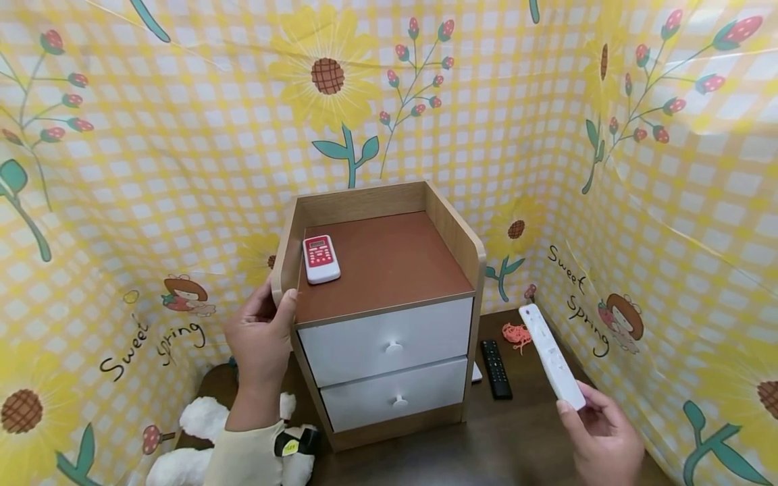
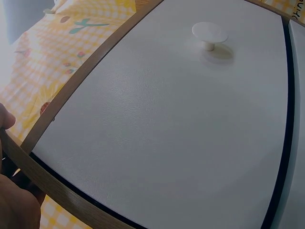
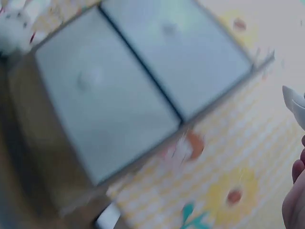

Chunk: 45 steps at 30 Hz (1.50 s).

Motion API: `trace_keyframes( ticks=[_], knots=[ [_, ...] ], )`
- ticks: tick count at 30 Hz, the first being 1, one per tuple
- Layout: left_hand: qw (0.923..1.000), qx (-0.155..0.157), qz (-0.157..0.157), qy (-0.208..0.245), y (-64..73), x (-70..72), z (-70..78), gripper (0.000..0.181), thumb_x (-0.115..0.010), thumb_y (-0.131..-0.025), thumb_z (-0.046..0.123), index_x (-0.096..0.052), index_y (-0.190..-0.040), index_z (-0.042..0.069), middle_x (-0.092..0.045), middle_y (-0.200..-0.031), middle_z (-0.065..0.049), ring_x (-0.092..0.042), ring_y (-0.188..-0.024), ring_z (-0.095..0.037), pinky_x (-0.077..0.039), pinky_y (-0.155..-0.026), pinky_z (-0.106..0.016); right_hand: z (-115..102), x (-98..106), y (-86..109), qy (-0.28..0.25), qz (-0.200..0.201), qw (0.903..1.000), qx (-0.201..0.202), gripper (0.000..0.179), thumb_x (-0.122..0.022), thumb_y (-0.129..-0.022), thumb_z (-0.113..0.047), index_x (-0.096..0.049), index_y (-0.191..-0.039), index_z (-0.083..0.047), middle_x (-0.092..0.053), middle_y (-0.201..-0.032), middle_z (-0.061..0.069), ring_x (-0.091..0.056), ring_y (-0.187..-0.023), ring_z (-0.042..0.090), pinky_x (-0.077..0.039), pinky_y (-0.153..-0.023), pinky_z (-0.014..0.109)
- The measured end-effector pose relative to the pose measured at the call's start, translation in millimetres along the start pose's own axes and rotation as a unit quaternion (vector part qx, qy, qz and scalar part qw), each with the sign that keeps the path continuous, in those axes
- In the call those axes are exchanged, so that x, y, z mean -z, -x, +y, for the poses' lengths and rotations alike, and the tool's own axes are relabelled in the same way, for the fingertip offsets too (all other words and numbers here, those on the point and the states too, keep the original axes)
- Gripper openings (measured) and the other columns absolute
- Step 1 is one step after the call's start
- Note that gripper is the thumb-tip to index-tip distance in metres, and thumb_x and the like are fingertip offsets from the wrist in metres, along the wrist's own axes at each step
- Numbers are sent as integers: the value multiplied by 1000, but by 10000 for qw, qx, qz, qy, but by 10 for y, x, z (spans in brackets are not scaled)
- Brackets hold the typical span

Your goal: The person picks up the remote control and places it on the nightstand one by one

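A small two-drawer cabinet (image 1: 389, 270) with a brown top and white drawer fronts stands in the middle of the head view. My left hand (image 1: 260, 344) grips the front edge of its left side panel, the thumb on the inner side. On the cabinet top, near that panel, lies a red-and-white remote control (image 1: 321, 260). My right hand (image 1: 608, 435) holds a long white remote control (image 1: 552, 354) by its lower end, raised to the right of the cabinet. Only the tip of this white remote (image 3: 295, 105) shows in the right wrist view, which is blurred.
To the cabinet's right, a black remote control (image 1: 496, 369) and a tangle of orange string (image 1: 516, 335) lie on the dark table (image 1: 419, 455). A white object (image 1: 477, 372) is partly hidden behind the cabinet. White plush (image 1: 203, 418) sits at lower left. Yellow checked cloth (image 1: 200, 135) surrounds everything.
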State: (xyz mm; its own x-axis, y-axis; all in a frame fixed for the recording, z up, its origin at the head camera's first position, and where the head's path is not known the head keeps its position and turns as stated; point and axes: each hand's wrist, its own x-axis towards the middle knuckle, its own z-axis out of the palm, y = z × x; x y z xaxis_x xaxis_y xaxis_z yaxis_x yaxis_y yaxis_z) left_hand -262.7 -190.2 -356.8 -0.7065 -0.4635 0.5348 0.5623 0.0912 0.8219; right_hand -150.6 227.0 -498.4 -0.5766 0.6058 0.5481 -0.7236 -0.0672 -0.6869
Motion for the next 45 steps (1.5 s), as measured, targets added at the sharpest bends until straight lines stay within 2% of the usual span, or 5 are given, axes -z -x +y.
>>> trace_keyframes(
  ticks=[5,13,26,32,45],
  knots=[
    [10000,-40,-4,-38,6,-6,1,37,-83,-97,10,-81,-132,20,-81,-114,-9,-76,-94,-10,-61,-72,-17,-229,-433,-74,-149,-911,9925,807,41,-65,-70,38,-66,-109,29,-80,-110,10,-74,-94,11,-61,-85,17],
    [9998,-76,-4,-181,7,-2,9,35,-83,-97,12,-81,-131,19,-81,-111,0,-75,-93,-10,-61,-72,-16,-432,-1407,-220,2338,-1225,9531,1480,38,-93,-72,-6,-85,-109,-5,-77,-94,1,-65,-83,6,-51,-72,10],
    [9996,-185,-71,-200,-8,-12,-5,39,-81,-97,5,-79,-134,17,-78,-121,-22,-75,-94,-10,-61,-74,-17,-311,-2786,-601,4018,-2482,8814,103,42,-85,-90,-43,-81,-109,-6,-74,-98,6,-66,-90,23,-54,-76,39],
    [9995,-175,-67,-241,-9,9,-1,39,-82,-97,9,-79,-135,17,-78,-124,-19,-76,-98,-11,-62,-77,-17,-223,-3155,-664,4745,-2841,8327,-277,47,-79,-94,-51,-79,-112,-8,-73,-102,5,-67,-92,23,-56,-76,39],
    [9993,-234,-27,-302,-7,2,-8,37,-82,-97,9,-79,-134,13,-79,-119,-18,-76,-94,-8,-62,-75,-17,-70,-3439,-679,5243,-3312,7840,-268,38,-78,-96,-49,-75,-95,-11,-71,-88,3,-67,-82,21,-52,-70,36]
  ],
)
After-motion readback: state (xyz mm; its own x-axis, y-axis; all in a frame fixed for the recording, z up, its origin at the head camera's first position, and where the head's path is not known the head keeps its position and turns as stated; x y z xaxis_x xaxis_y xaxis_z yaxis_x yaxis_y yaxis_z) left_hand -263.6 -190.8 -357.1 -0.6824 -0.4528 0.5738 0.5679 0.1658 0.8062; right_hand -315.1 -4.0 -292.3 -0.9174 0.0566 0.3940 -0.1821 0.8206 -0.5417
